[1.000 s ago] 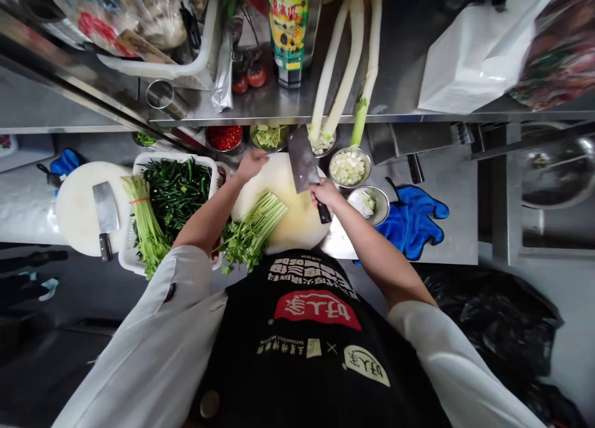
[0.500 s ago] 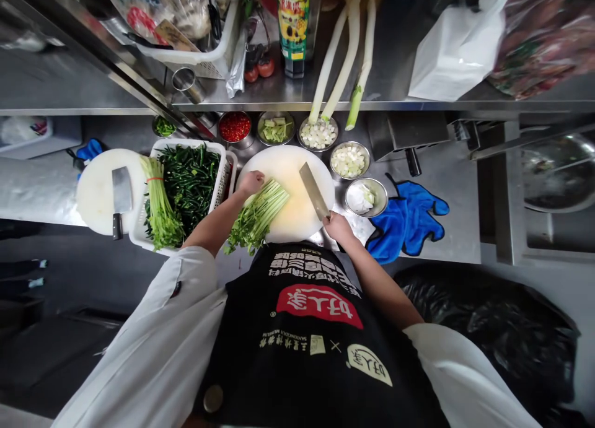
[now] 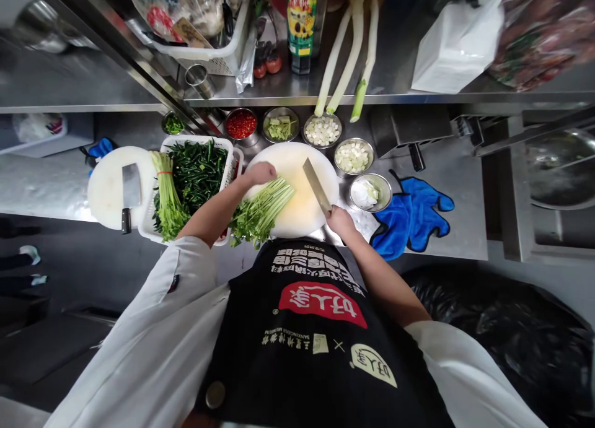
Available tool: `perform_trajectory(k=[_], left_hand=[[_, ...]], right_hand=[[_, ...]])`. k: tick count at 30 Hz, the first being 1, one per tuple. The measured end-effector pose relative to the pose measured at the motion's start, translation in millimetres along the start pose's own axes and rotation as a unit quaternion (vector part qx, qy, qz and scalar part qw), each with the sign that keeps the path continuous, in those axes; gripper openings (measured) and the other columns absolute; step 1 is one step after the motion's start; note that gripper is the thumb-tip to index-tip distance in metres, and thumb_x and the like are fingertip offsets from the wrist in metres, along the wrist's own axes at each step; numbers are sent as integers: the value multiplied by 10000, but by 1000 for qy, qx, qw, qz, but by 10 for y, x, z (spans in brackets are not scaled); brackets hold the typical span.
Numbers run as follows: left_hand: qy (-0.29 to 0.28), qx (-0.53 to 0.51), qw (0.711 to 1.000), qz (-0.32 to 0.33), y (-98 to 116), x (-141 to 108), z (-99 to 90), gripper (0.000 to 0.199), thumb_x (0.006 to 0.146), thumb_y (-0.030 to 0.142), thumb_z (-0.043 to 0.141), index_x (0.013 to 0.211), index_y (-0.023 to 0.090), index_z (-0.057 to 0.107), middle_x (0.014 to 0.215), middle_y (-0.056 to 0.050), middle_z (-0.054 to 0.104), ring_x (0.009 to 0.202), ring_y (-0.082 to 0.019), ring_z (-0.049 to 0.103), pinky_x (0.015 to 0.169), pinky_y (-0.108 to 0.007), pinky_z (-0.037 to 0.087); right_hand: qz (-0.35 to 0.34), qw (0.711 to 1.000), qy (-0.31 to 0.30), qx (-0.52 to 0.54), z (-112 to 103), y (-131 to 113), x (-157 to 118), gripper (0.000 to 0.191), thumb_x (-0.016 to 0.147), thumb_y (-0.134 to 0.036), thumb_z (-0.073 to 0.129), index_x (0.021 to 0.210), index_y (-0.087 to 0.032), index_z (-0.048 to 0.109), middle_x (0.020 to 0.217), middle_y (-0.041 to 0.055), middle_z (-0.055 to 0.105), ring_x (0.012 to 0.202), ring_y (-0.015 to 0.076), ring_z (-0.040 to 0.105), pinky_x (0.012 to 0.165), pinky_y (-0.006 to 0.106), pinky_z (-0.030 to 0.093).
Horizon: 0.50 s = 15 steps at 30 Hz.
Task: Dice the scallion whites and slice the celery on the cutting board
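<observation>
A bunch of celery lies across the left part of a round white cutting board, its stalks pointing up and right and its leaves hanging past the near edge. Just above the stalks is my left hand, its fingers curled closed; I cannot make out what is in them, if anything. My right hand grips the handle of a cleaver at the board's right edge. The blade slants up and left over the board.
Steel bowls of chopped scallion, red chili and cut green pieces line the board. Left stands a white basket of green chilies and banded celery. A second cleaver lies on another board. Blue gloves lie right.
My left hand has shifted slightly right relative to the board and celery, its fingers now more curled. The cleaver stays at the board's right side. The whole view has shifted a little.
</observation>
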<state>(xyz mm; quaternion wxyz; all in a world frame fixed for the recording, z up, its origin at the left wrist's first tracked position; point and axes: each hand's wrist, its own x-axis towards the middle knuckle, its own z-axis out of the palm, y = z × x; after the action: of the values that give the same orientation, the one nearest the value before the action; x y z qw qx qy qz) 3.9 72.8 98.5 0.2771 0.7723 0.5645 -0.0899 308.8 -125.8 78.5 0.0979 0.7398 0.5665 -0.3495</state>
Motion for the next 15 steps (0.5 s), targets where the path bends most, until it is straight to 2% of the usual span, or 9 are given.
perform_trajectory(k=[1,2,4,6,12,15], left_hand=[[-40,39,998,-1,28,-118,130,240,848,257,673,989,168,846,1075,-118,820,1050,-283,742,979,-325,550],[-54,66,996,-10,45,-225,255,272,860,272,669,1039,169,846,1137,-136,812,1087,-299,740,984,-339,551],[-48,88,994,-34,46,-373,454,323,898,300,646,1123,169,837,1239,-161,786,1130,-310,735,979,-348,553],[-27,66,996,-54,11,-423,560,319,908,318,651,1128,180,836,1256,-150,782,1122,-297,737,958,-331,555],[27,-95,991,-95,-205,-338,539,200,854,304,730,967,170,827,988,-89,820,937,-237,741,877,-288,560],[61,-227,967,-99,-308,-340,490,186,890,301,696,949,147,782,896,-83,798,822,-201,727,804,-278,571]], right_hand=[[0,1000,0,-2,5,-5,-4,309,1091,-262,475,1239,-123,708,1194,208,779,1092,285,750,848,299,503],[-1,1000,0,-2,7,-9,-7,310,1092,-262,472,1239,-125,708,1196,207,778,1094,287,750,849,301,505],[-1,1000,-1,-2,3,-14,-10,309,1092,-262,472,1240,-126,706,1202,208,777,1096,288,750,849,303,507],[-2,1000,-3,1,-11,-16,-11,309,1091,-262,476,1244,-126,706,1210,209,774,1099,287,750,852,304,509],[-6,1000,-6,-9,-32,-28,-10,308,1092,-265,475,1241,-122,703,1224,215,770,1106,294,749,850,310,514],[-6,1000,-2,-7,-21,-31,-14,311,1092,-262,472,1246,-119,700,1224,218,769,1107,293,747,852,311,516]])
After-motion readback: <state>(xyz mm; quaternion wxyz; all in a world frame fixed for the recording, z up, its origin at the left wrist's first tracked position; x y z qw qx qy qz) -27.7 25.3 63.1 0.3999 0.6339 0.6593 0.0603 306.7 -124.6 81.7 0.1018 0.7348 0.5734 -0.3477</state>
